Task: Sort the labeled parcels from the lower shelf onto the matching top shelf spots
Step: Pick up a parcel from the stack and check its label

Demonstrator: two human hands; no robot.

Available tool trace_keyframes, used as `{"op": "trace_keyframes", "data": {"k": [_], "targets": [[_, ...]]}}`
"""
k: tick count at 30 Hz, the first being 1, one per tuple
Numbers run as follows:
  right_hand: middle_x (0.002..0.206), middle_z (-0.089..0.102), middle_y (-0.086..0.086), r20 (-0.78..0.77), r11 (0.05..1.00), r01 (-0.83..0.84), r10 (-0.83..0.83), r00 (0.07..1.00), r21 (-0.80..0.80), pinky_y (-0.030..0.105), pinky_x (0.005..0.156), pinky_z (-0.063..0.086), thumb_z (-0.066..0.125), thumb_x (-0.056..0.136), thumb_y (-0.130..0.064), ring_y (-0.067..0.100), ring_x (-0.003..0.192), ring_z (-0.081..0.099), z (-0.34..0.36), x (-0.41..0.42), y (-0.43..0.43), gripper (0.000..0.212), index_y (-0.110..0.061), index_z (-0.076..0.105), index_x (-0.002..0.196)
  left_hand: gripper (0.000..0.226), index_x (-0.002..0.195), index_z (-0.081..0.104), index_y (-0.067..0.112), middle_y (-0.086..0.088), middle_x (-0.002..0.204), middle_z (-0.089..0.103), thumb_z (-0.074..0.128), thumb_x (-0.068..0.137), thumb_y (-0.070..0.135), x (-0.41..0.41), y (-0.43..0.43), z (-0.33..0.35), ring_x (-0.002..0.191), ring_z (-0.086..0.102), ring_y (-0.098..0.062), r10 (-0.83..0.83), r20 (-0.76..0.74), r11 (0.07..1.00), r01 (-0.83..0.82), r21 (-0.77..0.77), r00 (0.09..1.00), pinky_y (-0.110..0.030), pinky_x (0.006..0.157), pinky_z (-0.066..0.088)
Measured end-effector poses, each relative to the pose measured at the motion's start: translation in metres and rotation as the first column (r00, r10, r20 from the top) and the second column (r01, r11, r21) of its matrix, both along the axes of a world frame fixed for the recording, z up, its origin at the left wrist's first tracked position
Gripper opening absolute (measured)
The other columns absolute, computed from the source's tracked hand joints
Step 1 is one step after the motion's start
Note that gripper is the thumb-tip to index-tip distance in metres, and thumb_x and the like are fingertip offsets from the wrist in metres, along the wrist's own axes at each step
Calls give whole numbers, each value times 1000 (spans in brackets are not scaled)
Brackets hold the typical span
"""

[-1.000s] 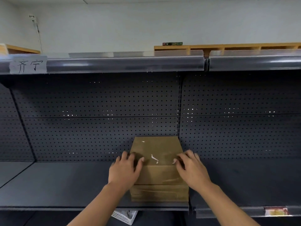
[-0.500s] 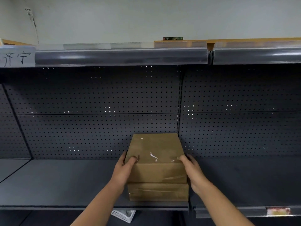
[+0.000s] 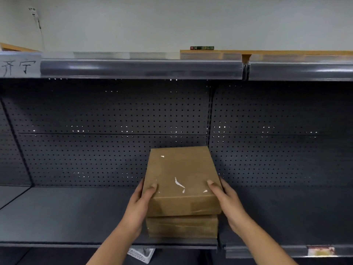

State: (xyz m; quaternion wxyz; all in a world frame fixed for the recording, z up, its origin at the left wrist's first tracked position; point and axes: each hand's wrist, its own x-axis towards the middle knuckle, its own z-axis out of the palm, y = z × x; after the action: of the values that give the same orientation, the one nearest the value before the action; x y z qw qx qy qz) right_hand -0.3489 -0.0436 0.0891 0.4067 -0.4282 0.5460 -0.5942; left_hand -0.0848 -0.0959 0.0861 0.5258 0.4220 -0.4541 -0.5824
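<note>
Two brown cardboard parcels are stacked on the dark lower shelf (image 3: 66, 217). The top parcel (image 3: 181, 176) is held between both hands and sits slightly raised and forward over the bottom parcel (image 3: 181, 226). My left hand (image 3: 141, 205) grips its left side with the thumb on top. My right hand (image 3: 227, 201) grips its right side the same way. The parcel's top shows only torn white scraps; no label is readable. The top shelf rail (image 3: 141, 68) carries a handwritten paper label (image 3: 18, 66) at the far left.
Dark pegboard (image 3: 107, 131) backs the shelf bay. A wooden ledge (image 3: 286, 52) with a small green box (image 3: 202, 48) runs behind the top shelf at right. A white basket (image 3: 140, 254) sits below the shelf, and a tag (image 3: 321, 251) on the lower right rail.
My hands slid from the top of the parcel to its sides and took hold. The top parcel has risen slightly off the one beneath.
</note>
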Motion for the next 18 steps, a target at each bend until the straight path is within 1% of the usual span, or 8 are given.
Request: {"op": "trace_keyframes", "data": {"k": [3,5,8,10,12,14,16,18], "targets": [[133,75,-17,-64,998,-50,48,997,-25,28,112,49,71,97,-43,2,123,69,4,-3,18,52,-35,60,147,79,157,51,32,10,140,72,83,86,43,9,15,-1,127,68,-11,-34,0,998,34,-53,999,-33,107,51],[129,77,-21,-85,997,-56,51,995,-57,24,107,50,73,96,-37,-3,118,71,3,-2,32,51,-36,60,145,79,159,49,34,11,142,72,81,87,38,14,27,-1,128,69,-10,-42,13,996,43,-83,999,-28,100,51],[131,74,-29,-89,993,-51,42,995,-104,21,105,47,79,86,-40,-7,121,67,-4,2,50,66,-40,56,147,82,159,47,36,17,142,71,83,86,33,27,43,-6,129,67,-4,-25,16,993,27,-115,1000,-29,107,48],[126,72,-37,-91,991,-61,50,995,-123,14,100,48,79,82,-43,-12,119,66,-6,6,60,65,-47,54,141,82,159,46,36,23,141,71,84,87,32,33,55,-6,131,65,0,-20,42,991,26,-132,999,-31,114,45],[127,72,-38,-114,989,-71,56,992,-131,11,96,50,78,83,-43,-11,121,66,-7,10,69,63,-48,53,140,79,160,42,37,30,135,71,79,91,29,36,68,-6,127,65,5,-4,68,988,15,-155,998,-24,108,46],[132,73,-31,-126,989,-83,67,990,-124,16,103,50,78,86,-40,-6,125,66,-6,13,75,63,-46,54,144,73,160,41,37,30,136,71,73,96,27,39,78,-7,126,65,8,-3,100,988,18,-155,995,-19,100,47],[136,73,-24,-123,988,-98,83,989,-123,27,113,47,79,88,-37,-1,127,67,-5,14,81,71,-39,51,152,72,161,42,36,22,145,68,73,96,29,43,86,-9,130,63,6,-10,120,987,29,-160,993,-19,102,46],[139,73,-17,-102,988,-118,108,989,-95,36,119,45,81,88,-36,3,128,68,-3,12,86,77,-33,47,158,71,161,43,36,22,144,68,73,96,30,47,93,-7,129,63,7,-16,138,985,40,-170,990,-18,102,46]]}}
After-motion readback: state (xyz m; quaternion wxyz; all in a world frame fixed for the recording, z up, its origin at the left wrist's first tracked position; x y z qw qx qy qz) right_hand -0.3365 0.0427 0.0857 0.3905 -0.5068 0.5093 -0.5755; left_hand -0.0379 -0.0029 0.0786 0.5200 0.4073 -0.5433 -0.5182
